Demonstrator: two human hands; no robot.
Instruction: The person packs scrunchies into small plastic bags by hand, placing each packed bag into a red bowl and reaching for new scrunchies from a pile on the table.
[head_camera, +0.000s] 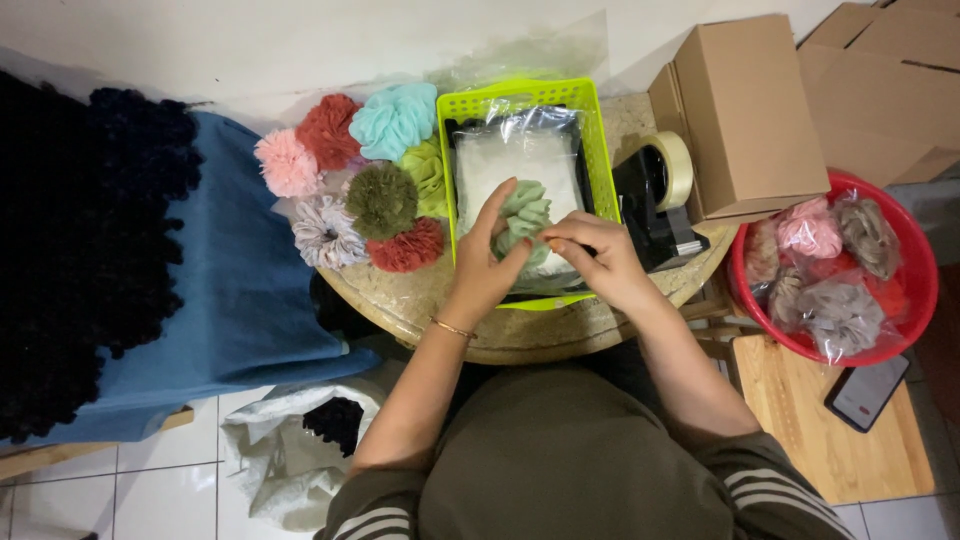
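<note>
Beside tray: seven scrunchies

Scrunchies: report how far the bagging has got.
Done: several bagged scrunchies fill the red basin. In hand: the left hand and right hand hold a pale green scrunchie over clear bags in the lime basket. Left: about seven loose scrunchies lie unbagged on the round table.

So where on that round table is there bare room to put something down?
Little. A bare strip of round table runs along the near edge, below the green basket and both hands (left hand, right hand). Scrunchies crowd the left; the tape dispenser and cardboard box fill the right.
</note>
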